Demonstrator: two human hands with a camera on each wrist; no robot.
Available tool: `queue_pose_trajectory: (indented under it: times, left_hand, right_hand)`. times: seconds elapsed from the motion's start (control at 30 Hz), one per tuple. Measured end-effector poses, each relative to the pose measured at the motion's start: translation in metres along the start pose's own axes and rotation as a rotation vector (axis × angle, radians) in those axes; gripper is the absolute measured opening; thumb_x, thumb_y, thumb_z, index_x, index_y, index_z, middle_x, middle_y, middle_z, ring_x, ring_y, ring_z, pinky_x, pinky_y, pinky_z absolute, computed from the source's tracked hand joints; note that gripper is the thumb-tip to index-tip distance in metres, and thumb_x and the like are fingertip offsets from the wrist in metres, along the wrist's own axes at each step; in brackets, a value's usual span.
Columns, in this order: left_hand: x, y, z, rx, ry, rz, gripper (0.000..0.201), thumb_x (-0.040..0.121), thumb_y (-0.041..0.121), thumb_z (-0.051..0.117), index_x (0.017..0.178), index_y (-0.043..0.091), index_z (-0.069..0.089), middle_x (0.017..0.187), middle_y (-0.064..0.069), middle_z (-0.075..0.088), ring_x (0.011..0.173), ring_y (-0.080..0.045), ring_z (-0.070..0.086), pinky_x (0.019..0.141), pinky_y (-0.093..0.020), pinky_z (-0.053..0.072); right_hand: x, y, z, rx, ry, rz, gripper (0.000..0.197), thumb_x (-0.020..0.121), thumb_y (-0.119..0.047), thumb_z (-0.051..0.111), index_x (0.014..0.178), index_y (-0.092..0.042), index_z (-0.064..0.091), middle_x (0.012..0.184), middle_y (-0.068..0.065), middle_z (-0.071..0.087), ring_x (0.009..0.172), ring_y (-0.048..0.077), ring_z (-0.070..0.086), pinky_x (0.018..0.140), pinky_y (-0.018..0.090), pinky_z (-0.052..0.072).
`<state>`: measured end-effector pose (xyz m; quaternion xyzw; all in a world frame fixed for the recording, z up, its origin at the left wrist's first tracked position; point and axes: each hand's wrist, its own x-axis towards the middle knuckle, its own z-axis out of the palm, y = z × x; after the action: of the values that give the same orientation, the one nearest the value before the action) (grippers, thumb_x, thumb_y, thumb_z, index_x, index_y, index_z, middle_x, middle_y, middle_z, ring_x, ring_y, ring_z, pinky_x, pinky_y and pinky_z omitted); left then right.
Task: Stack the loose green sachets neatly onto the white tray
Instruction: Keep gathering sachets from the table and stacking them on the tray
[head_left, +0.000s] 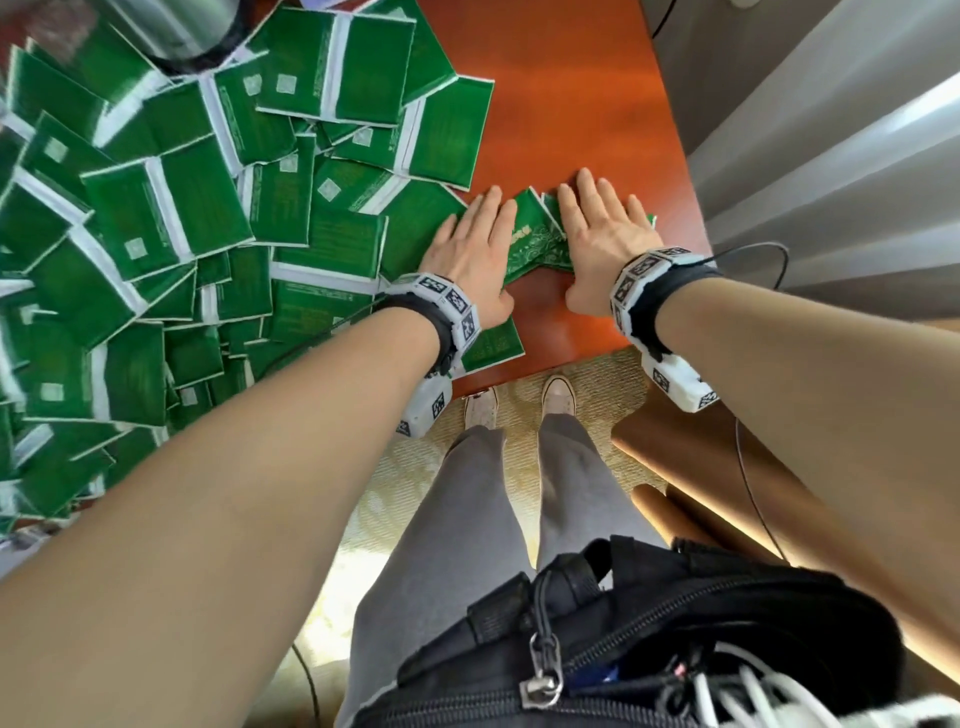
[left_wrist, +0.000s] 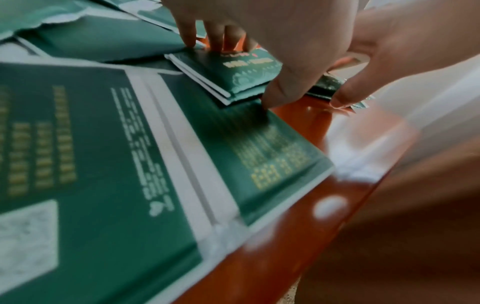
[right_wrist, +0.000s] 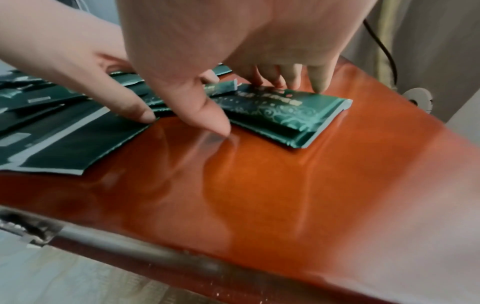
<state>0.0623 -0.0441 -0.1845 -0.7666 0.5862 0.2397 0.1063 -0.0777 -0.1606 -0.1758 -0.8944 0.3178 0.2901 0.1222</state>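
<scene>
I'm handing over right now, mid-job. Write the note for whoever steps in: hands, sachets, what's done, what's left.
Left hand: flat, fingers straight, pressing the left side of a small bunch of green sachets.
Right hand: flat on the bunch's right side; nothing in a grip.
The bunch lies on the red-brown table near its front edge; the big loose pile covers the table's left.
Done: a few sachets gathered and being squared.
Left: no white tray in view; find it, move the bunch onto it, then work through the pile.
</scene>
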Motion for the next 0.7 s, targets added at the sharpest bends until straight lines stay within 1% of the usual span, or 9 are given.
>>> queue_pose_trajectory:
  times: [0.17, 0.23, 0.27, 0.33, 0.4, 0.43, 0.5, 0.6, 0.7]
  left_hand:
    - [0.004, 0.017, 0.001, -0.069, -0.002, -0.049, 0.104, 0.084, 0.018, 0.065, 0.159, 0.010, -0.007, 0.168, -0.008, -0.008, 0.155, -0.025, -0.003, 0.125, -0.043, 0.009]
    - [0.007, 0.024, 0.000, -0.066, 0.008, -0.071, 0.103, 0.085, 0.008, 0.065, 0.159, 0.009, -0.007, 0.168, -0.008, -0.007, 0.154, -0.027, -0.002, 0.125, -0.044, 0.011]
    - [0.009, 0.026, 0.000, -0.060, 0.025, -0.079, 0.101, 0.086, 0.005, 0.064, 0.159, 0.009, -0.005, 0.168, -0.008, -0.006, 0.154, -0.028, -0.001, 0.125, -0.044, 0.013]
    - [0.011, 0.028, 0.001, -0.054, 0.062, -0.092, 0.089, 0.091, -0.001, 0.056, 0.160, 0.010, -0.001, 0.168, -0.006, -0.002, 0.154, -0.028, 0.003, 0.124, -0.044, 0.016]
    - [0.012, 0.027, 0.000, -0.062, 0.093, -0.104, 0.077, 0.096, -0.005, 0.042, 0.160, 0.013, 0.003, 0.168, -0.003, 0.001, 0.154, -0.026, 0.006, 0.124, -0.042, 0.019]
    - [0.011, 0.027, -0.001, -0.063, 0.099, -0.110, 0.075, 0.096, -0.007, 0.038, 0.160, 0.014, 0.005, 0.168, -0.002, 0.003, 0.154, -0.025, 0.007, 0.123, -0.041, 0.021]
    - [0.010, 0.026, -0.007, -0.060, 0.090, -0.109, 0.077, 0.095, -0.011, 0.037, 0.160, 0.015, 0.005, 0.168, -0.001, 0.004, 0.154, -0.025, 0.009, 0.123, -0.040, 0.022]
    - [0.006, 0.029, -0.013, -0.049, 0.063, -0.083, 0.080, 0.094, -0.013, 0.038, 0.161, 0.018, 0.005, 0.168, -0.001, 0.005, 0.154, -0.026, 0.010, 0.124, -0.042, 0.018]
    - [-0.002, 0.037, -0.008, -0.018, 0.066, -0.068, 0.085, 0.093, -0.011, 0.042, 0.161, 0.024, 0.005, 0.168, 0.001, 0.006, 0.154, -0.026, 0.011, 0.124, -0.044, 0.016]
  right_hand:
    - [0.000, -0.007, 0.008, -0.024, 0.050, 0.008, 0.102, 0.081, -0.016, 0.061, 0.156, -0.002, -0.008, 0.164, 0.020, -0.010, 0.152, 0.036, -0.002, 0.122, 0.054, 0.010]
    - [-0.001, -0.009, 0.009, -0.042, 0.070, 0.008, 0.092, 0.089, -0.012, 0.054, 0.156, -0.001, -0.008, 0.164, 0.021, -0.010, 0.152, 0.038, -0.002, 0.122, 0.055, 0.010]
    - [-0.001, -0.009, 0.009, -0.038, 0.079, 0.011, 0.083, 0.094, -0.010, 0.047, 0.156, -0.001, -0.008, 0.164, 0.021, -0.010, 0.152, 0.038, -0.002, 0.122, 0.055, 0.009]
    - [-0.002, -0.007, 0.010, -0.026, 0.090, 0.008, 0.069, 0.100, -0.007, 0.033, 0.156, -0.002, -0.007, 0.164, 0.020, -0.010, 0.152, 0.037, -0.003, 0.122, 0.054, 0.009]
    - [-0.002, -0.003, 0.012, -0.020, 0.103, -0.015, 0.063, 0.102, -0.007, 0.026, 0.157, -0.003, -0.005, 0.164, 0.019, -0.009, 0.152, 0.036, -0.002, 0.122, 0.054, 0.008]
    - [-0.002, 0.000, 0.013, -0.018, 0.115, -0.031, 0.061, 0.103, -0.007, 0.024, 0.157, -0.003, -0.004, 0.164, 0.019, -0.008, 0.152, 0.036, -0.001, 0.122, 0.054, 0.008]
    - [-0.003, 0.007, 0.015, -0.017, 0.127, -0.048, 0.060, 0.103, -0.005, 0.022, 0.158, -0.004, -0.002, 0.165, 0.018, -0.006, 0.152, 0.036, 0.000, 0.122, 0.054, 0.008]
    - [-0.010, 0.018, 0.016, -0.019, 0.128, -0.066, 0.061, 0.102, -0.003, 0.024, 0.158, -0.005, -0.001, 0.165, 0.017, -0.006, 0.152, 0.035, 0.001, 0.122, 0.053, 0.007]
    - [-0.020, 0.026, 0.019, -0.039, 0.129, -0.076, 0.064, 0.101, -0.009, 0.028, 0.159, -0.009, 0.000, 0.166, 0.013, -0.004, 0.152, 0.034, 0.003, 0.122, 0.053, 0.008]
